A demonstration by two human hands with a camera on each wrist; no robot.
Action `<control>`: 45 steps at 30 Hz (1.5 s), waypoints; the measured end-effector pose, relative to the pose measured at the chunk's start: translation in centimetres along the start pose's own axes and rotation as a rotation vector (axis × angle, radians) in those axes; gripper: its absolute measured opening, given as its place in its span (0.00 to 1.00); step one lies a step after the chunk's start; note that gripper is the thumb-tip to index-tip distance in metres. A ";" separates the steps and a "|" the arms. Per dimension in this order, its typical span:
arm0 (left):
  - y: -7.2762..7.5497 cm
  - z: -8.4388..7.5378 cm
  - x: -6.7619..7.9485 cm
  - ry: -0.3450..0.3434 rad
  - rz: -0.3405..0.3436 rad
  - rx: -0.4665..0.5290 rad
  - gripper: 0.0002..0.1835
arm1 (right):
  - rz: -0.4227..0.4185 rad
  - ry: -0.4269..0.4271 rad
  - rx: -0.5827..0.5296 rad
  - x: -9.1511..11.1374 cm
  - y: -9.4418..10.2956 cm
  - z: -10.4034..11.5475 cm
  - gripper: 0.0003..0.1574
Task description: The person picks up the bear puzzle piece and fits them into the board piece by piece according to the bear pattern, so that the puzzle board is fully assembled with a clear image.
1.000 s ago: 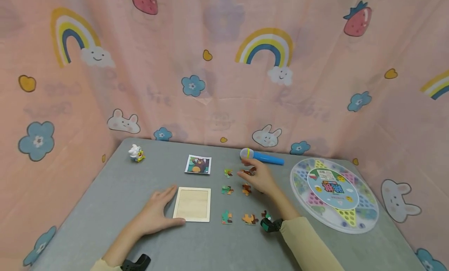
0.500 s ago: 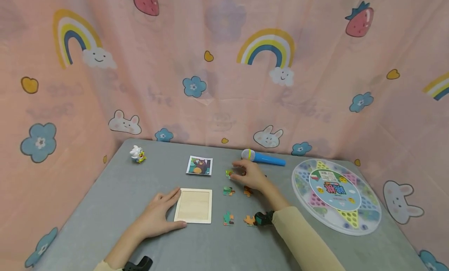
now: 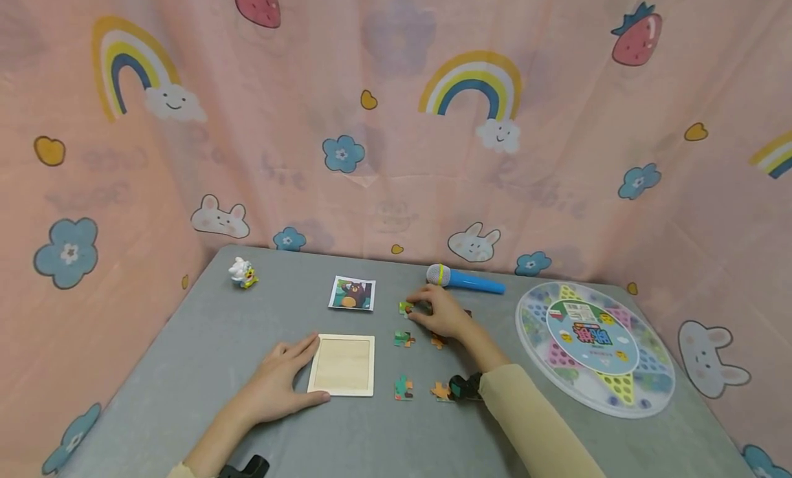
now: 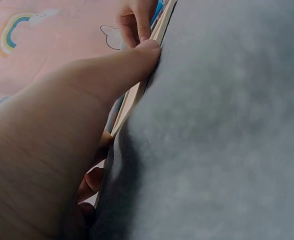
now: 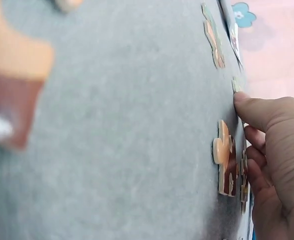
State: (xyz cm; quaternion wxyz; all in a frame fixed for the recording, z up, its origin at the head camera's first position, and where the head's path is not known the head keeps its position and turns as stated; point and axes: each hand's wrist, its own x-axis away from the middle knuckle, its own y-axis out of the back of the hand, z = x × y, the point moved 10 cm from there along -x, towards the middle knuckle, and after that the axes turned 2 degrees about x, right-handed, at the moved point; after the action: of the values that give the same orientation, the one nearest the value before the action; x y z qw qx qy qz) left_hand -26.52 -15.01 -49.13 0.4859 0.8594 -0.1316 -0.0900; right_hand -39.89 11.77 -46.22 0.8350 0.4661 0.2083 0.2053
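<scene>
Your left hand (image 3: 278,382) braces the wooden tray (image 3: 342,365), fingers apart: the index finger touches the far left corner, the thumb the near left one. The tray lies flat on the desk (image 3: 346,440).

Your right hand (image 3: 444,314) has thumb and index finger clamped on the right side of the green puzzle piece (image 3: 403,308), located at desk level, right of the picture card (image 3: 352,294). Nearer you lie the green-brown piece (image 3: 403,339) and the teal piece (image 3: 403,388). Beyond your right hand lies the blue microphone (image 3: 473,281).
</scene>
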 end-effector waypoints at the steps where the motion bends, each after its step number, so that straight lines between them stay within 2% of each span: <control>1: 0.0 -0.1 0.0 -0.001 -0.001 -0.001 0.58 | -0.001 0.003 -0.001 0.1 0.0 0.0 0.20; 13: -0.1 0.0 0.0 -0.001 0.004 0.001 0.58 | 0.000 0.023 0.025 0.2 -0.1 0.0 0.17; 21: -0.2 0.2 -0.1 -0.002 -0.003 -0.010 0.59 | 0.015 0.014 0.022 0.2 -0.2 0.0 0.17; 30: -0.2 0.2 -0.1 -0.003 -0.004 -0.020 0.58 | -0.005 0.020 0.048 0.0 0.0 0.0 0.18; 36: -0.4 0.2 -0.1 0.005 0.005 -0.008 0.58 | -0.049 0.011 0.065 0.0 0.7 0.0 0.19; 45: -0.2 0.1 0.0 -0.008 -0.004 -0.010 0.58 | -0.141 0.070 0.028 0.6 2.9 2.1 0.18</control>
State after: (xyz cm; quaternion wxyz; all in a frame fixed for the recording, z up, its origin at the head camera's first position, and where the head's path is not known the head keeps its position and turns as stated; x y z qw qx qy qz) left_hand -26.54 -15.01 -49.35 0.4896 0.8567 -0.1314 -0.0953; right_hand -38.73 12.04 -42.83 0.8330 0.4544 0.2724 0.1592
